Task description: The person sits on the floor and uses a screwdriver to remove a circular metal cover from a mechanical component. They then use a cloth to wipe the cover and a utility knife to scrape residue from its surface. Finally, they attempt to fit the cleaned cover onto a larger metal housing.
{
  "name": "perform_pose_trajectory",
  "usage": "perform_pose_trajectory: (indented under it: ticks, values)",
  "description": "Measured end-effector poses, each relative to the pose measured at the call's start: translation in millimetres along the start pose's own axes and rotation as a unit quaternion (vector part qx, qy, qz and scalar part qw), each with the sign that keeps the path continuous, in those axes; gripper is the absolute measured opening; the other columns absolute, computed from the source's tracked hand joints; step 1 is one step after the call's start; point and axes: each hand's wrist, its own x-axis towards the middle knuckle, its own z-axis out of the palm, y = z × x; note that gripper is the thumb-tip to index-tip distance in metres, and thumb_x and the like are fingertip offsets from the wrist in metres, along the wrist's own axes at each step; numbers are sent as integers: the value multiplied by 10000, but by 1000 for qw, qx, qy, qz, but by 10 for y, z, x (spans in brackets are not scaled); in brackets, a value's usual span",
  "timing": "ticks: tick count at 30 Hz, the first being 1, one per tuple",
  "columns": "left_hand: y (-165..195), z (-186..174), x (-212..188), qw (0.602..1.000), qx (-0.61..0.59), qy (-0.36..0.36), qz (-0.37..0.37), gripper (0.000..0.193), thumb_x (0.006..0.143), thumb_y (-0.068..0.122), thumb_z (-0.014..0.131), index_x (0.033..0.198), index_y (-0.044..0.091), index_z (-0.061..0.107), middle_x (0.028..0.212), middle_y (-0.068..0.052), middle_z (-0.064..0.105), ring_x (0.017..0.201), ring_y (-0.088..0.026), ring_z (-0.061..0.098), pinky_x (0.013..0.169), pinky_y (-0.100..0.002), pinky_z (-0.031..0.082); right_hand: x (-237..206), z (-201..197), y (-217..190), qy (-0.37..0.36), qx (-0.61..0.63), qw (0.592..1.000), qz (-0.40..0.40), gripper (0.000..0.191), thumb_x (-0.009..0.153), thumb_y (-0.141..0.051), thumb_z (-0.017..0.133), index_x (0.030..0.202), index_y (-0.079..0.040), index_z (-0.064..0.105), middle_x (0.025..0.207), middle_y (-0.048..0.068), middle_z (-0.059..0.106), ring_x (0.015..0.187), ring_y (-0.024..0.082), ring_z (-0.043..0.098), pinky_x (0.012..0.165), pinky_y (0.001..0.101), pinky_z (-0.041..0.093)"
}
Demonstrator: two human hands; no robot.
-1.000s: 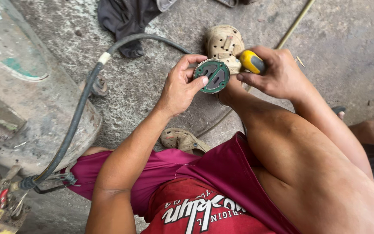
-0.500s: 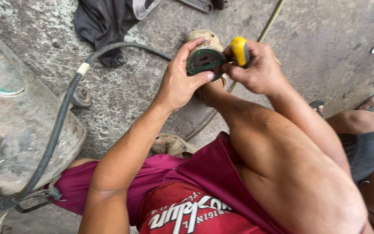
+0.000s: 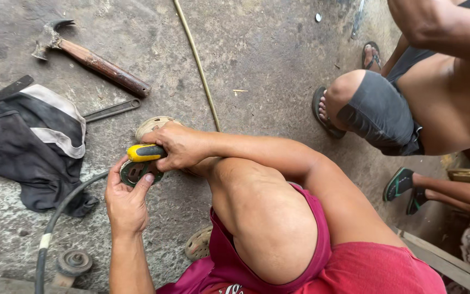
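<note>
Leftmost, a hammer and dark cloth lie on the floor. Left hand grips a round green disc, half hidden; right hand clamps a yellow-handled tool, its tip hidden behind the disc.

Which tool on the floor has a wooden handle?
The claw hammer with the brown wooden handle, top left. The flat grey metal wrench beside it is all metal.

L hand is cupping a round green metal disc; R hand is gripping a yellow-handled screwdriver against it. Hammer is lying on concrete floor.
</note>
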Motion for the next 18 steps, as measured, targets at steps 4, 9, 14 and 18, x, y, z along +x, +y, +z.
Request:
perform_pose_trajectory:
  ticks: [4, 9, 14, 18]
  values:
    - [-15, 39, -47, 1000, -9, 27, 9, 596, 874, -148, 666, 1423, 6, 489, 1268, -118, 656, 1167, -190, 663, 1045, -340, 555, -42, -2, -27, 20, 8, 999, -27, 335, 739, -190, 786, 989, -56, 608, 833, 150, 657, 809, 348, 677, 710, 441, 521]
    - [-113, 38, -53, 997, -3, -1, 73, 558, 916, -137, 676, 1426, -11, 489, 1291, -112, 654, 1201, -180, 656, 1086, -324, 539, -105, -23, -65, 48, 45, 997, -39, 385, 757, -170, 743, 1099, -56, 610, 897, 152, 661, 814, 349, 666, 714, 427, 533]
    - [-144, -11, -37, 997, 34, 7, 72, 550, 909, -126, 699, 1414, -18, 509, 1246, -110, 664, 1145, -171, 659, 1044, -308, 533, -106, -49, -84, 19, 19, 1000, -1, 332, 784, -152, 753, 1055, -43, 595, 876, 179, 635, 794, 359, 637, 723, 434, 528]
    - [-113, -19, 31, 996, 23, 36, 75, 541, 892, -109, 708, 1392, -19, 521, 1232, -103, 671, 1131, -171, 665, 1040, -314, 544, -74, -104, 10, -1, -2, 997, 74, 410, 855, -285, 832, 1090, -24, 620, 888, 193, 668, 783, 352, 663, 718, 429, 538]
